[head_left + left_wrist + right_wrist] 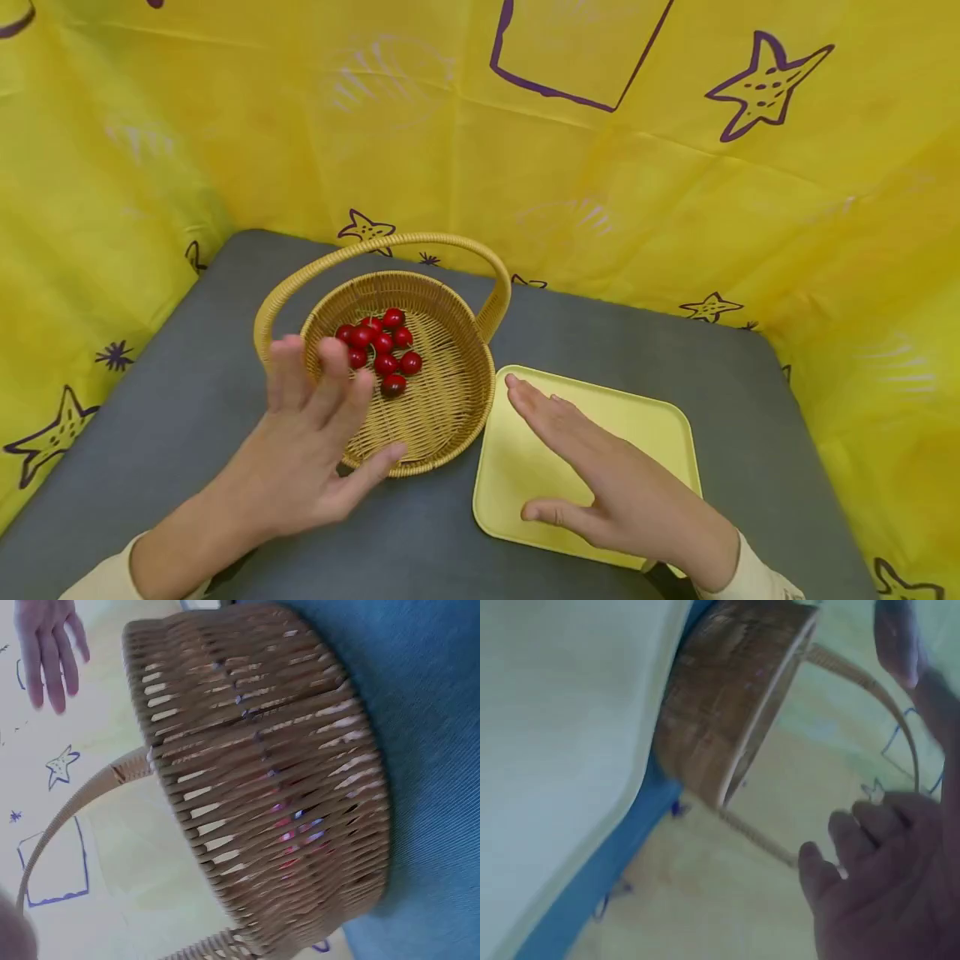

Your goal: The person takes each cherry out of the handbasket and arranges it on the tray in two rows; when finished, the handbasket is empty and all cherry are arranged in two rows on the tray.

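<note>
Round tan woven-wicker basket (442, 408) w/ tall arched handle (420, 238) sits L of centre on dark grey tabletop (585, 325); approx. 10 small round glossy red cherries (386, 364) inside, toward its far-left part, one partly cut off by a fingertip. Left hand (311, 458) raised at basket's near-left side, fingers extended & spread, thumb out to R; tips blurred, hiding part of rim. Pale yellow rounded-corner rectangular tray (645, 421) just R of basket, nearer; whether rims touch, can't tell. Right hand (607, 479) above tray, covering its middle & near-right part; thumb well apart, index extended, other fingers mostly hidden behind it in head view. R wrist view: fingers loosely bent, dim; pressed together or not, can't tell. Same view: basket blurred, contents hidden by wall; tray cut off at frame edge. L wrist view: cherries only red patches thru weave; blurred shape at lower-left edge, ID unclear. Bkgd: yellow cloth (450, 150) w/ purple starfish drawings, some cut off.
</note>
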A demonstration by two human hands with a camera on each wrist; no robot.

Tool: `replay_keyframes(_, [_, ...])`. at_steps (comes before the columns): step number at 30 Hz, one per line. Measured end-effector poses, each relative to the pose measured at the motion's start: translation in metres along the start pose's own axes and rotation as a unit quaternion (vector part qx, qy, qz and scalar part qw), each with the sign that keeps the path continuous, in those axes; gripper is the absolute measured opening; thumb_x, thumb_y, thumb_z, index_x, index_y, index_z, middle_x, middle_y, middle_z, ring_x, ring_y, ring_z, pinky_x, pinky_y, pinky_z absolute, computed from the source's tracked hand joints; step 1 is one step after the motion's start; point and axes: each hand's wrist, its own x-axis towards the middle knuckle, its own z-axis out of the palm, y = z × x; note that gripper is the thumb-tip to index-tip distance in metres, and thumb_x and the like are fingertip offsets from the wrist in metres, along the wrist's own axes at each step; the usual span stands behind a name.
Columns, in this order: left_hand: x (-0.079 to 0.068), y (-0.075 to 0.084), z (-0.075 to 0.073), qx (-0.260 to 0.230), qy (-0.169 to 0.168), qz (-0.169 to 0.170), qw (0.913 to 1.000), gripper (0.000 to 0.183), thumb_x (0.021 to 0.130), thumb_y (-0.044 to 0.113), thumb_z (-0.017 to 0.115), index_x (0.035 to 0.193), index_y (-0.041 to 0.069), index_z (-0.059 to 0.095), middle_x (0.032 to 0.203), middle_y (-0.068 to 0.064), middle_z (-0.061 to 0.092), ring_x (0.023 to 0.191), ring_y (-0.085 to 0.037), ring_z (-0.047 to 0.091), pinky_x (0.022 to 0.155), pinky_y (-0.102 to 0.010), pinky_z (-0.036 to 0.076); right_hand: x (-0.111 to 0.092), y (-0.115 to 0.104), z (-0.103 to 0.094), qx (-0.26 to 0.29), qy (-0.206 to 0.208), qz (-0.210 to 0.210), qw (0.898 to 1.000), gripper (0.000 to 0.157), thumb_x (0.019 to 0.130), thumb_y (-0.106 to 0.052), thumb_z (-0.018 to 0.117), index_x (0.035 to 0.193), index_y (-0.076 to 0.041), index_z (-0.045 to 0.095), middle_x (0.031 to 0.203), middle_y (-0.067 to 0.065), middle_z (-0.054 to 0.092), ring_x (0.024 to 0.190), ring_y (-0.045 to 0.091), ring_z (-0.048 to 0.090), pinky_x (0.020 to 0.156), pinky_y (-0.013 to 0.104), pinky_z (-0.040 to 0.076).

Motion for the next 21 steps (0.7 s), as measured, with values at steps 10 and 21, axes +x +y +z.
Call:
replay_keyframes(10, [-0.002, -0.004, -0.024, -0.296, 0.255, -0.271, 0.8799, 0.114, 0.088, -0.012, 0.065, 0.164, -0.001, -0.020, 0.174, -0.010, -0.028, 0.159, -0.020, -0.027, 0.126, -0.036, -0.018, 0.069, 0.010, 0.030, 0.197, 0.051, 0.076, 0.976, 0.063, 0.104, -0.030, 0.069, 0.162, -0.024, 0.044, 0.161, -0.010, 0.049, 0.143, 0.015, 0.053, 0.113, 0.037, 0.047])
replay_keyframes(21, [-0.043, -0.020, -0.011, -0.467, 0.091, -0.532, 0.6998, 0.107, 0.106, -0.004, 0.054, 0.163, 0.044, -0.022, 0.173, 0.013, -0.023, 0.160, -0.012, -0.016, 0.129, -0.033, 0.007, 0.134, 0.023, 0.070, 0.271, 0.019, 0.111, 0.956, 0.051, 0.100, -0.020, 0.075, 0.146, -0.002, 0.062, 0.146, 0.013, 0.065, 0.131, 0.025, 0.065, 0.105, 0.038, 0.054])
